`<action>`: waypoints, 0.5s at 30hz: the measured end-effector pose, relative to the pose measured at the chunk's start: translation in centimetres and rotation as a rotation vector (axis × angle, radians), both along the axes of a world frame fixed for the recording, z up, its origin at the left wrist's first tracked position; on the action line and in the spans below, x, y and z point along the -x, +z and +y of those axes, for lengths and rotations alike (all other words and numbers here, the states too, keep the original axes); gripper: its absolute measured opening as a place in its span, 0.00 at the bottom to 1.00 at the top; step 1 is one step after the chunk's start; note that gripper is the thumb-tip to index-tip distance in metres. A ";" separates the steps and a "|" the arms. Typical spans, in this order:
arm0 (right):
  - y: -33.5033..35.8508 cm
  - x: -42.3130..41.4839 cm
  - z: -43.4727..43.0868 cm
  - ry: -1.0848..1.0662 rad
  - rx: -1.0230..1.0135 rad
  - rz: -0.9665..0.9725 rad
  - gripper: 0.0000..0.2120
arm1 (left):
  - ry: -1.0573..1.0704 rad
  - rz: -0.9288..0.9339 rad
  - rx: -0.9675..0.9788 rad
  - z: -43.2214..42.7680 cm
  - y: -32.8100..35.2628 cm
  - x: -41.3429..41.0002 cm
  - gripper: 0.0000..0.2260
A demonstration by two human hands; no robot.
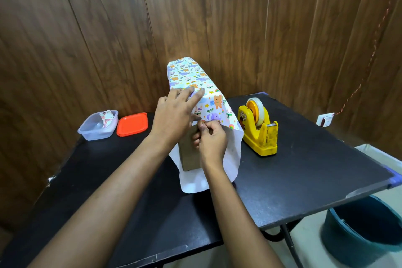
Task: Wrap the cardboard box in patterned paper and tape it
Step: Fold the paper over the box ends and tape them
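Cardboard box point(189, 155) under patterned paper point(195, 76), black table point(304, 172), wood-panelled wall point(108, 28)

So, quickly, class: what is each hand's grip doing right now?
Left hand: open, straight fingers pressing the colourful animal-patterned wrapping paper down.
Right hand: closed, pinching that paper's edge against the brown cardboard box.

Head-worn camera — forward and down, near the table point(304, 169).

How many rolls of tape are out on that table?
1: the roll of tape sits in the yellow tape dispenser, right of the cardboard box. Another could hide behind the box.
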State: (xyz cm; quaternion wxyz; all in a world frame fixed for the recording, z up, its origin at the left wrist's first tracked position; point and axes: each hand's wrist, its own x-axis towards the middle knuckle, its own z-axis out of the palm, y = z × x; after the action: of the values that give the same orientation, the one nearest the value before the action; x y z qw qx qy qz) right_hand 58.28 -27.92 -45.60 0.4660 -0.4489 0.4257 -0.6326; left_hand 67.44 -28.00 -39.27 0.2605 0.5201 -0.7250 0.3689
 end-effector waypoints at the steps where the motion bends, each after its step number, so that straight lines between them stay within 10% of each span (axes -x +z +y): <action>1: 0.1 -0.2 0.0 -0.030 -0.007 0.037 0.16 | -0.004 0.003 0.006 0.0 0.0 0.0 0.31; 15: -0.6 0.9 0.0 -0.126 -0.095 0.230 0.23 | 0.021 0.009 -0.028 0.2 0.1 0.0 0.30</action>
State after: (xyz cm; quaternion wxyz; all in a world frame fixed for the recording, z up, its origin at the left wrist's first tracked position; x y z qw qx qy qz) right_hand 57.35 -27.91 -46.15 0.3941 -0.4681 0.5331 -0.5843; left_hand 67.40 -27.78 -39.18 0.2525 0.5328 -0.7235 0.3590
